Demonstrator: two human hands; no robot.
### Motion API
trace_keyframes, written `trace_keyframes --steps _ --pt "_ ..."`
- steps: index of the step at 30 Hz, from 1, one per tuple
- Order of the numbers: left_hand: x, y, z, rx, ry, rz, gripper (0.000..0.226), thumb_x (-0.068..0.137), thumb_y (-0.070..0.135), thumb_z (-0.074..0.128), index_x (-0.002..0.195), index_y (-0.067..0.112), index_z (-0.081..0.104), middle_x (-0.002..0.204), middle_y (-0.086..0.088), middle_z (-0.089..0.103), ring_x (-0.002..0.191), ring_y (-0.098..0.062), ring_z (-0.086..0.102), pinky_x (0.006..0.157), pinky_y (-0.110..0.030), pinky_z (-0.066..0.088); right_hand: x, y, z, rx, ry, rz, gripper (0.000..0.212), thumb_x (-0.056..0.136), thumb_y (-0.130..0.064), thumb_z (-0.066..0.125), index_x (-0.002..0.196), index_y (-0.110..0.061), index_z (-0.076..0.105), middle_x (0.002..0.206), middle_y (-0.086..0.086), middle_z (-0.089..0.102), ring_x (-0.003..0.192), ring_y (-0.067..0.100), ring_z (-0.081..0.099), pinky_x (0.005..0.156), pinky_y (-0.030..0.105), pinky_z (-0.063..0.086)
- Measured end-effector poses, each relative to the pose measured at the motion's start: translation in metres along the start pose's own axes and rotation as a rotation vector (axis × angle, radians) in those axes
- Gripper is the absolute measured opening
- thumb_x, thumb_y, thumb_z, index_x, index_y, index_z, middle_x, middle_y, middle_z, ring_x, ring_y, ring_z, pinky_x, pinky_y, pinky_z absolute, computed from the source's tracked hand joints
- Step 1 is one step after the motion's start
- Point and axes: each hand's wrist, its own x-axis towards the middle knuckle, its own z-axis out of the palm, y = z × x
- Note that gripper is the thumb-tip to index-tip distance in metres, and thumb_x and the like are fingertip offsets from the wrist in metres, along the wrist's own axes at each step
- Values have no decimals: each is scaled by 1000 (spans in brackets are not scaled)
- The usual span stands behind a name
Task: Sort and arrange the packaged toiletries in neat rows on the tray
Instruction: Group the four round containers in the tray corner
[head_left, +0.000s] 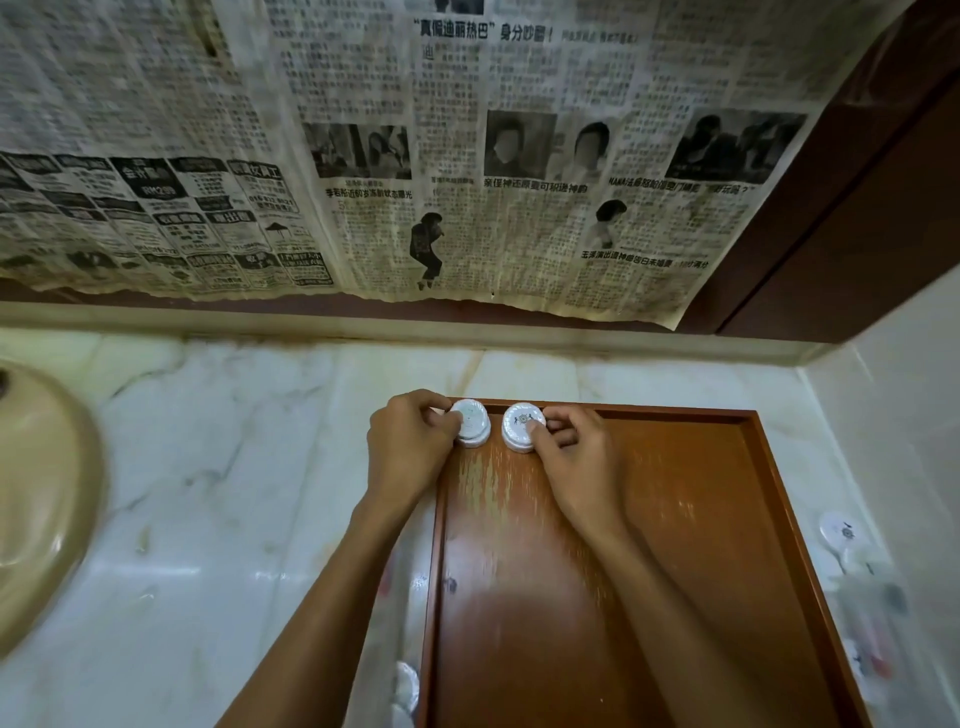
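Note:
A brown wooden tray lies on the marble counter. In its far left corner sit two small stacks of round white wrapped toiletries, side by side. My left hand grips the left stack with curled fingers. My right hand pinches the right stack, thumb on its printed top. More wrapped packets lie off the tray: blurred ones on the right counter and round white ones beside the tray's near left edge.
A beige sink basin fills the left side. Newspaper sheets hang on the wall behind the counter. A dark brown door frame stands at the right. White marble counter stretches between sink and tray.

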Motion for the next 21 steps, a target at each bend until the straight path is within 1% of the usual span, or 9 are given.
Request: trace_keyframes --steps 3,5,7,9,11,14,17,21 --pt "-2 -2 -3 58 -70 158 26 78 25 74 104 21 73 78 5 63 76 -13 60 67 -26 45 -4 3 0 -30 9 -105 30 78 -18 76 107 -17 67 100 -10 56 76 8 55 65 17 47" --pt "-3 -5 -5 143 -136 262 37 76 32 76 113 28 69 85 4 57 80 -14 54 68 -26 39 -7 5 2 -8 -14 -167 38 75 -18 79 111 -17 66 108 -10 55 83 6 53 70 12 43" --pt "-3 -9 -5 199 -176 303 47 76 39 76 121 34 64 90 2 52 85 -16 51 70 -26 38 -9 8 4 -27 -31 -217 43 75 -19 79 115 -14 65 112 -7 54 91 6 54 75 12 42" --pt "-3 -14 -3 232 -165 323 47 78 41 73 123 36 62 91 2 48 88 -17 51 69 -26 39 -9 9 6 -50 -33 -259 41 76 -19 77 115 -11 65 112 -5 55 95 11 56 77 21 47" --pt "-4 -16 -2 271 -141 355 44 82 45 69 123 35 62 91 3 47 87 -17 51 67 -26 40 -9 11 7 -58 -26 -298 36 77 -18 75 110 -9 66 109 -2 57 94 14 57 76 29 51" --pt "-6 -18 1 289 -121 371 43 83 49 65 122 31 63 92 3 48 87 -16 51 67 -27 44 -9 14 7 -82 -23 -309 32 78 -19 75 107 -8 67 107 -1 57 94 14 56 74 31 51" --pt "-7 -19 2 301 -111 373 43 84 50 64 122 29 63 95 2 49 87 -16 51 67 -27 44 -9 16 8 -98 -27 -301 32 78 -20 75 106 -8 67 107 -1 56 94 14 55 73 33 52" --pt "-7 -20 3 280 -96 366 46 84 50 65 123 27 63 102 0 53 90 -17 54 71 -28 48 -8 15 9 -101 -35 -299 31 79 -19 76 106 -7 67 107 -1 55 95 14 55 77 34 53"
